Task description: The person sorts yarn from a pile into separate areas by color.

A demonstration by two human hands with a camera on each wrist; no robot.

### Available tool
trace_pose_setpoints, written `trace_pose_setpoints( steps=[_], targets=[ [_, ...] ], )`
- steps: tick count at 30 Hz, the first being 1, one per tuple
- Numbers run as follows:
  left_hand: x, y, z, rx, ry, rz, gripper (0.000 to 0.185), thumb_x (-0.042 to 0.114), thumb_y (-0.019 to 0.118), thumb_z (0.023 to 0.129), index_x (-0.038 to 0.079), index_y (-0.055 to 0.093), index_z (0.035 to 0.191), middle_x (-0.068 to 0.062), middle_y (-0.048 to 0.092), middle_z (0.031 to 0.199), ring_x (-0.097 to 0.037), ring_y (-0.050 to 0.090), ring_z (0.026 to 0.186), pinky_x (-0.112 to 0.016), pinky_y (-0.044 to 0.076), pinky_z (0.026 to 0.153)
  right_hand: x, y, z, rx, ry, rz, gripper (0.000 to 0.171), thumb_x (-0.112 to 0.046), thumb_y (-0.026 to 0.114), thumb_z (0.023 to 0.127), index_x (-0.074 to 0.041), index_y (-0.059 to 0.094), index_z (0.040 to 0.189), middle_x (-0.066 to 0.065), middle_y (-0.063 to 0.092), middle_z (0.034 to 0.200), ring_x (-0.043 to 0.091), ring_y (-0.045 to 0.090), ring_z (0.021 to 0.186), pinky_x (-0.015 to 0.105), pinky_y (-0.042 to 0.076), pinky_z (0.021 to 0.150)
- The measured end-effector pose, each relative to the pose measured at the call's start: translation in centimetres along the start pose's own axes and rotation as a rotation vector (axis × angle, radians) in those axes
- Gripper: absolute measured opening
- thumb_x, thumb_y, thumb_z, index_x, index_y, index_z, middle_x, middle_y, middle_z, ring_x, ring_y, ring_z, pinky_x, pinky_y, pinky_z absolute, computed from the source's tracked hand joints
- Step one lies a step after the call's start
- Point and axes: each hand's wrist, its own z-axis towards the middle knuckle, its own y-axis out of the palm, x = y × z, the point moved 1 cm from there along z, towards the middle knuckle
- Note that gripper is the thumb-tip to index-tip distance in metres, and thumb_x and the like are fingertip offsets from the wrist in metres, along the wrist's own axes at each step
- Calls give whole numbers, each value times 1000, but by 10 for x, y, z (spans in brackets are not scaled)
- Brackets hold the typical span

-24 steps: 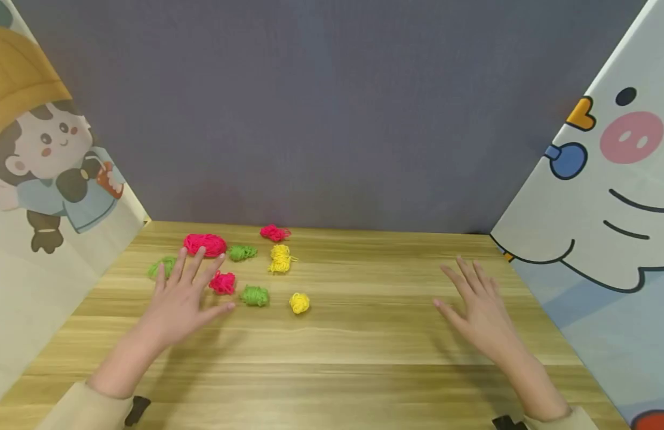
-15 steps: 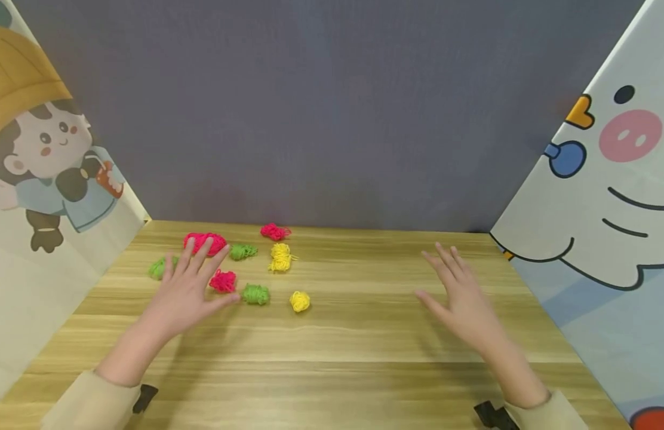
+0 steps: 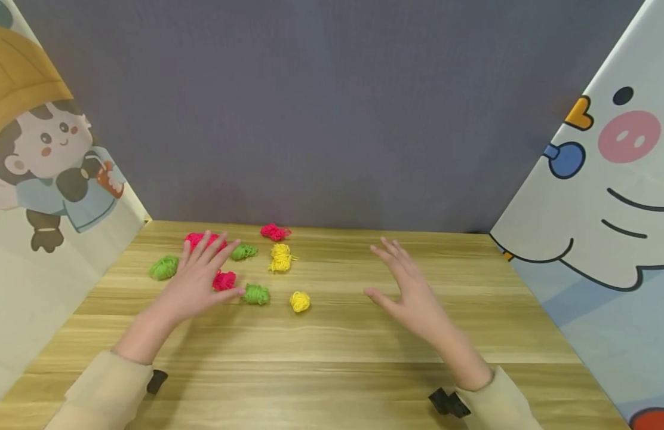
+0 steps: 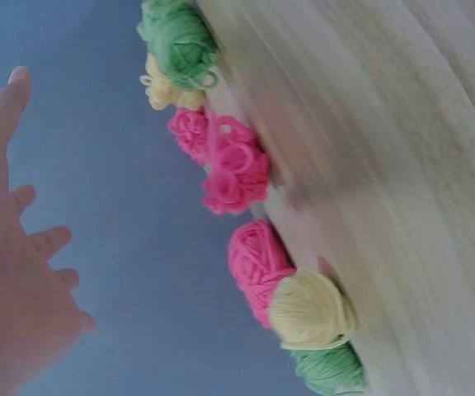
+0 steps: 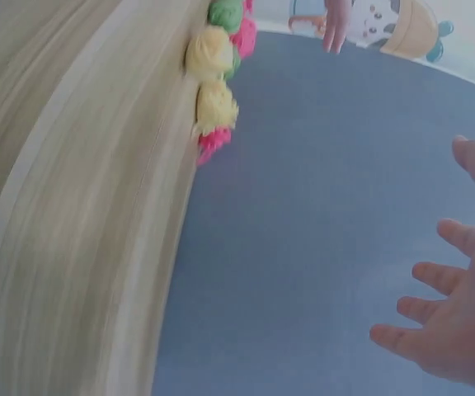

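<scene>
Only overhead: sleeves (image 3: pixel 103 391), both hands.

Both arms come in wearing long cream sleeves, soft fabric, cuffs ending at the wrists. Left sleeve (image 3: pixel 103 388) at seven o'clock, right sleeve (image 3: pixel 498 400) at five. A small black device (image 3: pixel 157 380) sits strapped under the left cuff, another black clip (image 3: pixel 447 403) under the right. The left hand (image 3: pixel 200 280) and right hand (image 3: pixel 409 292) are bare, no rings, no gloves.

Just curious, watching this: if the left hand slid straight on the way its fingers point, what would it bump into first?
Probably the large pink yarn ball: the left hand points its fingertips at it, already overlapping it in the head view. Whether they touch is unclear.
</scene>
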Motion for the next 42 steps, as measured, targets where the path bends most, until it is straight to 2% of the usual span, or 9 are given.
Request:
trace_pose_setpoints(
  steps=[4, 8, 14, 17, 21, 27, 33, 38, 42],
  targets=[
    [-6, 6, 5, -8, 28, -23, 94, 50, 73, 76, 15, 26, 149, -15, 17, 156, -38, 1, 144, -58, -9, 113, -9, 14, 9, -28, -26, 35, 75, -44, 65, 85, -25, 29, 148, -1, 18, 157, 29, 18, 143, 58, 18, 112],
    [-15, 13, 13, -41, 28, -35, 95, 50, 72, 77, 17, 23, 151, -14, 18, 156, -38, 2, 144, -59, -4, 114, -14, 29, 17, -51, -52, 82, 76, -42, 67, 84, -24, 29, 148, -4, 16, 157, 28, 20, 143, 57, 20, 112],
    [-23, 23, 30, -61, 32, -29, 96, 56, 69, 76, 16, 24, 150, -17, 23, 154, -41, 8, 143, -60, 4, 113, -23, 50, 26, -80, -102, 140, 76, -43, 67, 84, -24, 31, 148, -3, 20, 156, 27, 25, 141, 56, 24, 111],
    [-26, 28, 39, -84, 42, -62, 96, 55, 69, 77, 15, 22, 151, -17, 21, 154, -41, 9, 142, -60, 2, 113, -26, 61, 30, -111, -119, 178, 77, -43, 69, 83, -26, 30, 148, -3, 23, 155, 27, 28, 140, 54, 25, 110],
    [-26, 34, 50, -105, 45, -108, 94, 47, 71, 79, 17, 19, 151, -17, 19, 155, -41, 9, 142, -60, 0, 114, -27, 74, 34, -161, -128, 241, 77, -36, 72, 81, -25, 34, 146, -1, 27, 154, 25, 32, 138, 52, 26, 111],
    [-27, 45, 62, -114, 54, -120, 91, 39, 74, 79, 12, 24, 150, -18, 23, 153, -42, 15, 141, -63, 6, 112, -23, 88, 38, -225, -148, 302, 72, -34, 73, 81, -23, 39, 144, -4, 29, 153, 19, 32, 138, 46, 28, 112],
    [-28, 55, 73, -121, 63, -137, 90, 37, 75, 79, 11, 26, 149, -18, 25, 152, -42, 17, 140, -64, 9, 111, -15, 103, 45, -310, -232, 400, 68, -21, 75, 80, -15, 44, 140, 0, 36, 150, 17, 35, 136, 38, 36, 108],
    [-25, 60, 82, -133, 77, -155, 88, 34, 77, 78, 10, 29, 148, -18, 28, 151, -40, 18, 141, -62, 13, 111, -9, 112, 50, -397, -257, 409, 64, -19, 74, 81, -16, 46, 139, 4, 42, 147, 17, 36, 136, 40, 31, 111],
    [-23, 64, 88, -135, 96, -160, 88, 33, 78, 76, 9, 32, 147, -18, 32, 150, -40, 21, 140, -61, 17, 112, -5, 118, 53, -429, -271, 395, 61, -22, 73, 82, -18, 47, 138, 3, 42, 146, 17, 37, 135, 39, 31, 112]
  ],
)
